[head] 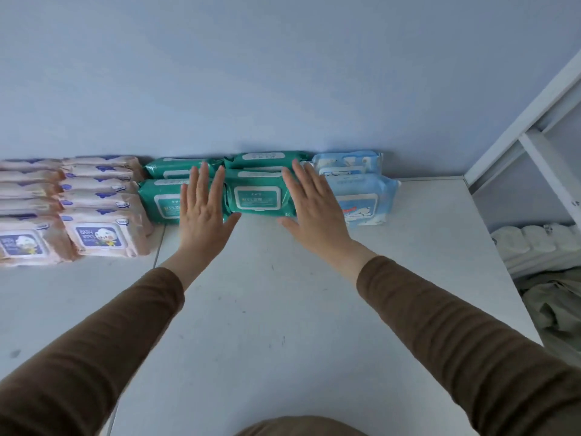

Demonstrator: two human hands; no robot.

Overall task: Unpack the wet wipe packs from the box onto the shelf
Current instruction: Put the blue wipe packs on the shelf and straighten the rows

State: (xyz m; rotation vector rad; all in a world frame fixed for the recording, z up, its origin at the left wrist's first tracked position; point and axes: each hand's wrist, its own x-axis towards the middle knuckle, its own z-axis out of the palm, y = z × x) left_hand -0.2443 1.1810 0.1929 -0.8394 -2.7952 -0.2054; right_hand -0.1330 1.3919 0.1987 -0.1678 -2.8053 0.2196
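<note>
Teal wet wipe packs sit in the middle of the white shelf (283, 294), pushed up against the blue wall (283, 73). Two teal stacks side by side: left teal stack (160, 196) and right teal stack (259, 196), touching each other. Top pack of each shows a flip-lid label facing up.

Left hand (204, 209) lies flat, fingers straight and together, over the seam between the two teal stacks. Right hand (314, 206) lies flat too, fingers straight, on the right end of the right teal stack. Neither grip is closed on anything; both are wide, palms down. Brown sleeves (456, 341) on both arms.

Left of the teal: two stacks of peach baby wipe packs (100, 234), several high, at the near-left edge of the row. Right of the teal: light blue packs (361, 199), stacked, just beside the right hand.

Far right, off the shelf: white frame (534, 143), with white folded items (534, 240) below it.

No box in view.
</note>
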